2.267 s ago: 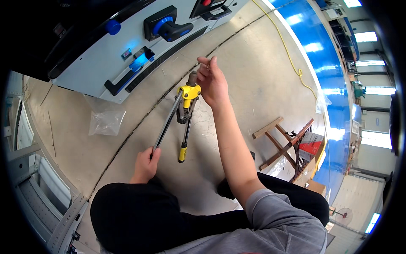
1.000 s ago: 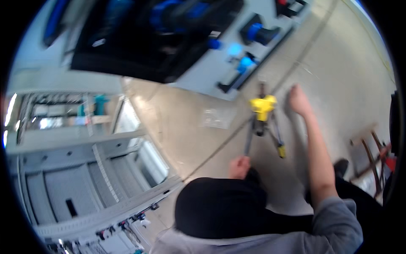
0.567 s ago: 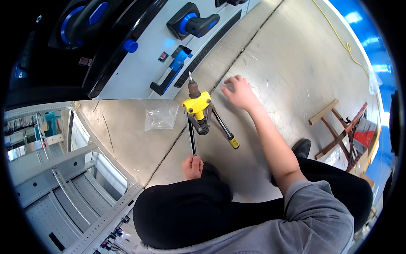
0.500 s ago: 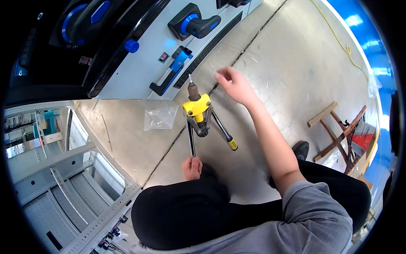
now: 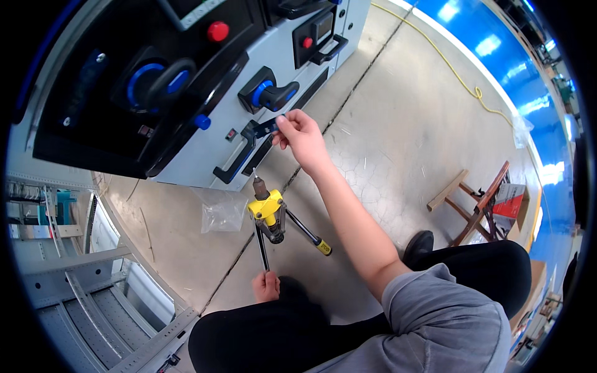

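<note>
My left hand [image 5: 267,286] is closed around the end of one long arm of a hand riveter [image 5: 266,207]. The tool has a yellow head and two long arms. A thin silver rivet [image 5: 254,172] sticks up from its nose. The second arm spreads to the right, its yellow grip free of any hand. At the cabinet front, my right hand [image 5: 303,140] pinches a small dark piece [image 5: 266,128] at the upper end of a black and blue door handle [image 5: 237,160]. Whether that piece is loose or part of the handle, I cannot tell.
The grey cabinet [image 5: 186,170] carries a black rotary handle [image 5: 273,97] and a red button [image 5: 217,31]. A clear plastic bag [image 5: 224,213] lies on the floor. Metal framing [image 5: 93,264] stands at the left. To the right are a wooden stool [image 5: 476,205] and a yellow hose [image 5: 451,65].
My right hand has gone from above the floor to the cabinet handle and now pinches the dark piece there. The view has shifted, showing more of the cabinet. My left hand still holds the riveter.
</note>
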The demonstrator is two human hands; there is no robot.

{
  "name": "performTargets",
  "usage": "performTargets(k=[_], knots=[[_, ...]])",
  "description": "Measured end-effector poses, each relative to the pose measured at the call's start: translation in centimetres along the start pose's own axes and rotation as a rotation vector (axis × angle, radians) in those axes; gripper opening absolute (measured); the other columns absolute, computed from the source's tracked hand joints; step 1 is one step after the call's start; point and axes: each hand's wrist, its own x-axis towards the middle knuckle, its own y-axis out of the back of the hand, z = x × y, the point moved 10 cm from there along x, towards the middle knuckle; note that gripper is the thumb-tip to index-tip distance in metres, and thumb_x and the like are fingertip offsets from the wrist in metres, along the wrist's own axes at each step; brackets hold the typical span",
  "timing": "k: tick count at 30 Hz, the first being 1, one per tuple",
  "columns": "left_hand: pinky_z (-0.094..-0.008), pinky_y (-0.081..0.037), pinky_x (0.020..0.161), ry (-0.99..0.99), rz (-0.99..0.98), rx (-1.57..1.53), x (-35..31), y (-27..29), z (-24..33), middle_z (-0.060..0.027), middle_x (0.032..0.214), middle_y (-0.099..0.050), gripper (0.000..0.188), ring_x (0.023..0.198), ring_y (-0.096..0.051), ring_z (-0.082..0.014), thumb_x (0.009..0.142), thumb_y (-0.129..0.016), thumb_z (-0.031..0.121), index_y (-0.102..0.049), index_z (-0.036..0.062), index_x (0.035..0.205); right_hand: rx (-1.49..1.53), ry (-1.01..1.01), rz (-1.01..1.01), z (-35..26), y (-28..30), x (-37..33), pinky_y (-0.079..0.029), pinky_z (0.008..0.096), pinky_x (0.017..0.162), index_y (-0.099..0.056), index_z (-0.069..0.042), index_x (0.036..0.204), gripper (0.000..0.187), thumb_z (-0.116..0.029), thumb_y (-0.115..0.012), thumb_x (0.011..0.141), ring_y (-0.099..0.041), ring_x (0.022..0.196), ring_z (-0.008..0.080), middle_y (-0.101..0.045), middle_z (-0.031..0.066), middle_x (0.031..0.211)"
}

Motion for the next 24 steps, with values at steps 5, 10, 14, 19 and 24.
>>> performTargets(k=[5,10,14,19,24], knots=[[-0.0275,-0.032,0.043,0.051,0.058,0.018,-1.1,0.9,-0.4,-0.0018,0.053,-0.053,0.049,0.045,-0.047,-0.0083,0.107,-0.058,0.031,-0.052,0.0028,0.068,0.299,0.096,-0.12,-1.5,-4.2,-1.9,-0.058,0.0298,0.073,-0.054,-0.004,0.118,0.015,-0.014,-0.057,0.108,-0.073,0.084,0.0218,-0.072,0.0147,0.099],[-0.0283,-0.033,0.047,0.09,0.074,0.027,-1.5,2.0,-0.8,0.0005,0.055,-0.052,0.046,0.05,-0.047,-0.0075,0.106,-0.06,0.033,-0.054,0.0025,0.072,0.39,0.162,-0.196,-1.4,-7.7,-3.9,-0.06,0.0344,0.076,-0.054,-0.007,0.122,0.015,-0.013,-0.056,0.108,-0.075,0.089,0.0276,-0.072,0.0122,0.099],[-0.0285,-0.033,0.047,0.071,0.097,-0.001,-2.1,2.3,-1.5,0.0025,0.057,-0.05,0.043,0.051,-0.044,-0.0067,0.105,-0.061,0.034,-0.054,0.003,0.075,0.434,0.161,-0.281,-0.7,-8.5,-5.5,-0.059,0.0361,0.077,-0.055,-0.008,0.121,0.014,-0.015,-0.055,0.109,-0.074,0.092,0.0284,-0.07,0.0123,0.109],[-0.0291,-0.033,0.048,0.077,0.073,-0.003,-2.2,2.5,-2.2,0.0025,0.056,-0.05,0.042,0.051,-0.044,-0.0069,0.104,-0.061,0.032,-0.055,0.0021,0.076,0.398,0.156,-0.332,0.2,-8.4,-5.7,-0.058,0.0378,0.081,-0.053,-0.008,0.117,0.011,-0.016,-0.055,0.108,-0.072,0.092,0.0272,-0.068,0.0139,0.111],[-0.0286,-0.033,0.048,0.056,0.057,0.013,-1.8,2.3,-1.7,0.0024,0.056,-0.05,0.042,0.051,-0.045,-0.0065,0.104,-0.06,0.031,-0.055,0.0019,0.075,0.303,0.203,-0.392,0.7,-7.7,-6.1,-0.057,0.0388,0.083,-0.052,-0.007,0.114,0.01,-0.015,-0.055,0.108,-0.071,0.091,0.025,-0.068,0.015,0.109]])
